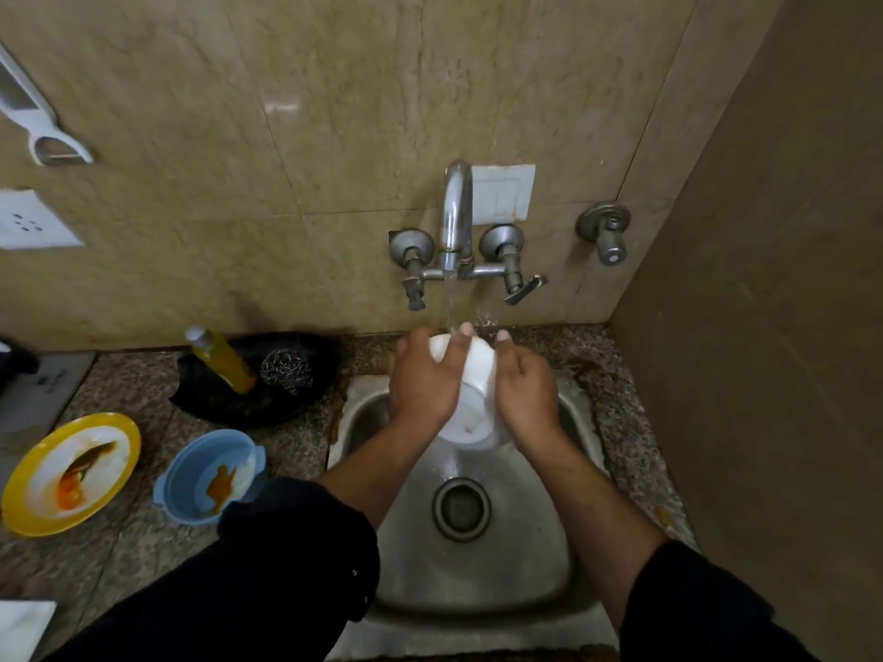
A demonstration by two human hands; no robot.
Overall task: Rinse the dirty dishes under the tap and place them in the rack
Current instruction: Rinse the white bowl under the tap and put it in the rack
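- Both our hands are over the sink (pixel 478 580), holding a white bowl (pixel 480 370) that is tipped over, its open mouth turned toward six o'clock.
- Our left hand (pixel 423 382) grips the bowl from nine o'clock, fingers curled over its upturned base.
- Our right hand (pixel 523 391) cups it from three o'clock, fingers bent round the wall and fingertips up at the top edge.
- The tap (pixel 456 207) at twelve o'clock of the bowl is running. Its stream (pixel 451 303) lands on the bowl's top and our fingertips, and spray kicks off toward one o'clock.
- The drain (pixel 461 507) sits at six o'clock of the bowl, down in the basin between our forearms.
- On the counter (pixel 119 542) at nine o'clock of the sink we have a blue bowl (pixel 210 475) with an orange stain inside.
- Further out the same way lies a yellow plate (pixel 71 470) smeared with orange. Both are well apart from the water.
- At ten o'clock of the sink a black tray (pixel 306 398) holds a leaning yellow bottle (pixel 222 358), with a steel scrubber (pixel 286 372) just beside it.
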